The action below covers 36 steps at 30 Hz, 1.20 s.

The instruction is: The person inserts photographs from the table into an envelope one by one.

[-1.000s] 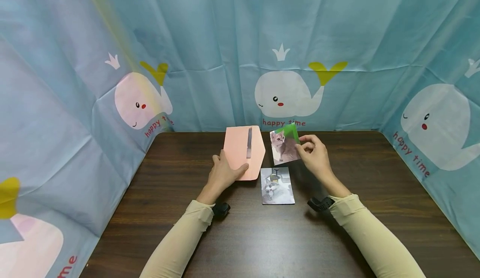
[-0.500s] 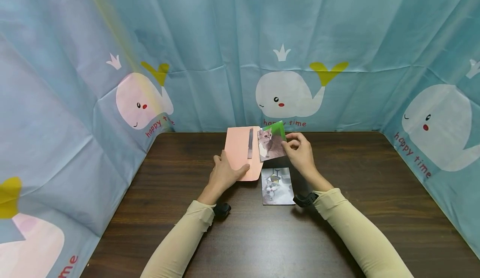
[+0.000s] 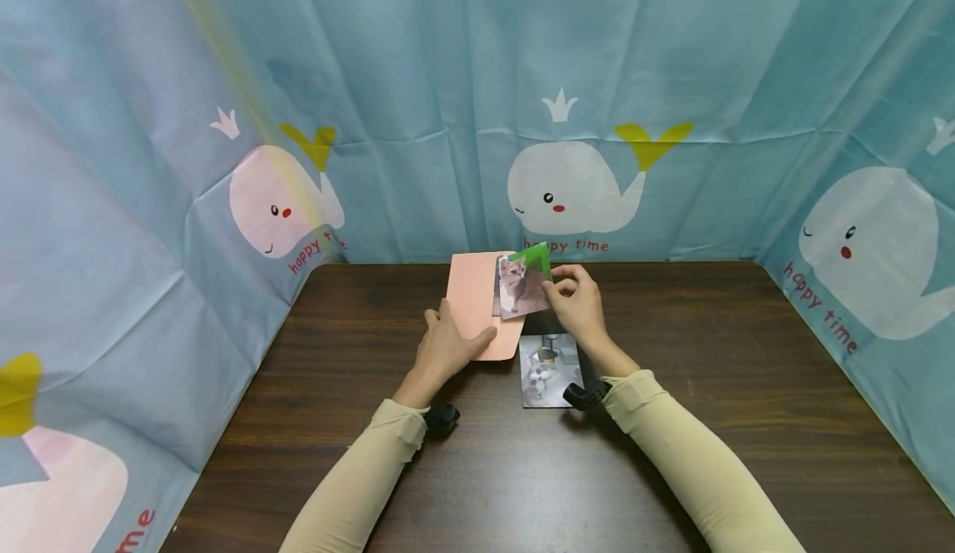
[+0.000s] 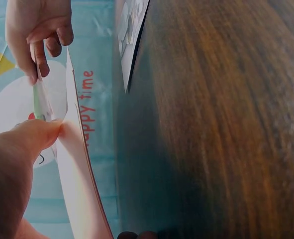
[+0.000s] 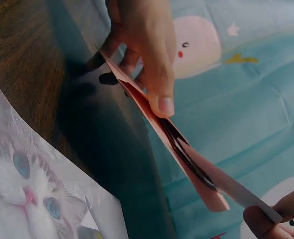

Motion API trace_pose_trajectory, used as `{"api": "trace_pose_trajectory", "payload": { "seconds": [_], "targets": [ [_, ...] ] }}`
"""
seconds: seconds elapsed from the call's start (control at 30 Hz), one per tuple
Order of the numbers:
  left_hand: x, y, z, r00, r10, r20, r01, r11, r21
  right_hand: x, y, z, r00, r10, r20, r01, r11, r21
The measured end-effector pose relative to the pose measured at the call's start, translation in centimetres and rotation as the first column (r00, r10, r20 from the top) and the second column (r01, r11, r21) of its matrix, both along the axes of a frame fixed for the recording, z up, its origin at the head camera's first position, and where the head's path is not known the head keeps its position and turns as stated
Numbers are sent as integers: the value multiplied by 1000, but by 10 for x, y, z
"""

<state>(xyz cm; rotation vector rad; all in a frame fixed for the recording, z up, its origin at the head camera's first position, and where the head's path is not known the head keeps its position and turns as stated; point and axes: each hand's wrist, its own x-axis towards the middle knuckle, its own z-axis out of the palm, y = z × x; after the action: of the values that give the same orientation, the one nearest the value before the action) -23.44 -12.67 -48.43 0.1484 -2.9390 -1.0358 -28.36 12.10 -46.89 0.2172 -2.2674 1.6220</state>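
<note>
A pink envelope [image 3: 472, 283] is held by my left hand [image 3: 442, 347], thumb on its face and fingers behind. Its flap side points right, and in the right wrist view its mouth gapes with dark edges of cards [image 5: 186, 157] inside. My right hand [image 3: 580, 308] pinches the right edge of a cat picture card [image 3: 524, 288] with a green corner. The card's left edge lies at the envelope's mouth, over the flap; how far it reaches in cannot be told. A second cat picture card [image 3: 548, 375] lies on the table below, partly covered by the right wrist strap.
The dark brown wooden table [image 3: 298, 420] ends at a blue curtain [image 3: 418, 80] with whale prints, close behind the envelope. Black wrist devices [image 3: 442, 419] sit on both wrists.
My right hand has moved left with the cat picture card, from beside the envelope to over its flap and up to its mouth. My left hand and the envelope have hardly moved.
</note>
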Motion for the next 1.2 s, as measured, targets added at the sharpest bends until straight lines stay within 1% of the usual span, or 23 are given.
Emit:
{"api": "trace_pose_trajectory", "payload": {
  "seconds": [0.3, 0.4, 0.53, 0.67, 1.0, 1.2],
  "targets": [
    [0, -1, -1, 1000, -2, 9, 2, 1000, 0, -5, -12, -4, 999, -26, 29, 25, 999, 26],
    [0, 0, -1, 1000, -4, 0, 4, 1000, 5, -6, -18, -4, 999, -34, 32, 32, 999, 34],
    [2, -1, 1, 1000, -3, -8, 3, 1000, 10, -7, -26, -4, 999, -29, 39, 28, 999, 22],
    [3, -1, 2, 1000, -3, 4, 3, 1000, 11, -8, -32, -5, 998, -21, 51, 20, 999, 25],
    [2, 1, 0, 1000, -3, 24, 3, 1000, 2, -7, -40, -6, 998, -10, 66, 4, 997, 77],
    [1, 1, 0, 1000, -4, 4, 4, 1000, 15, -9, -41, -7, 998, -5, 61, -2, 994, 111]
  ]
}}
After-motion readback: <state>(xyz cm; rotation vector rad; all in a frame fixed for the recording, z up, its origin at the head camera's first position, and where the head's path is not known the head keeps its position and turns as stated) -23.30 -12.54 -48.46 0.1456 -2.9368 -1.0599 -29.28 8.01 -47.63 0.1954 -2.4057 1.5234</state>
